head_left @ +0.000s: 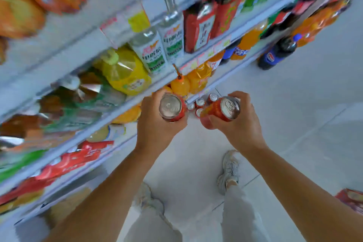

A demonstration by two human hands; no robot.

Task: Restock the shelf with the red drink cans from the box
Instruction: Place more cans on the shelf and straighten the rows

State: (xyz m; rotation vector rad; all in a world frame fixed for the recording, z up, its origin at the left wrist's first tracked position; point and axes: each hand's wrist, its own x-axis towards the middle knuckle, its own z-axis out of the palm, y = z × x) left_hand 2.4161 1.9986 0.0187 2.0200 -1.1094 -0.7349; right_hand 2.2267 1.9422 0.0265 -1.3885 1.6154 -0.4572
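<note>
Red drink cans (171,107): one in each grip, side by side but apart, in front of the lower tiers and above the floor.
Shelf (64,45): white tiered unit running from the left edge up to the top right; its left part is blurred.
Snack bags (19,12): orange, on the top-left tier.
Red packets (74,159): on a low tier at the left.
Yellow bag (123,70): middle tier, just left of the white-labelled bottles (155,51).
Left grip (155,127): fingers curled round an upright can, its silver top facing the camera.
Orange bottles (196,78): on the tier beyond the left grip.
Red-labelled bottles (198,29): dark, one tier higher.
Other cans (200,102): several silver tops between the two hands, at the foot of the unit; I cannot tell whether they stand on the lowest tier or the floor.
Right grip (241,125): thumb and fingers clamped on the second can (225,109), which is tilted.
Cola bottle (275,55): dark, blue label, low by the unit's far end.
Floor (294,124): pale tiles with thin joints; pale trainers (228,171) stand on it.
Red-patterned object (351,200): cut off at the right edge, unidentifiable.
</note>
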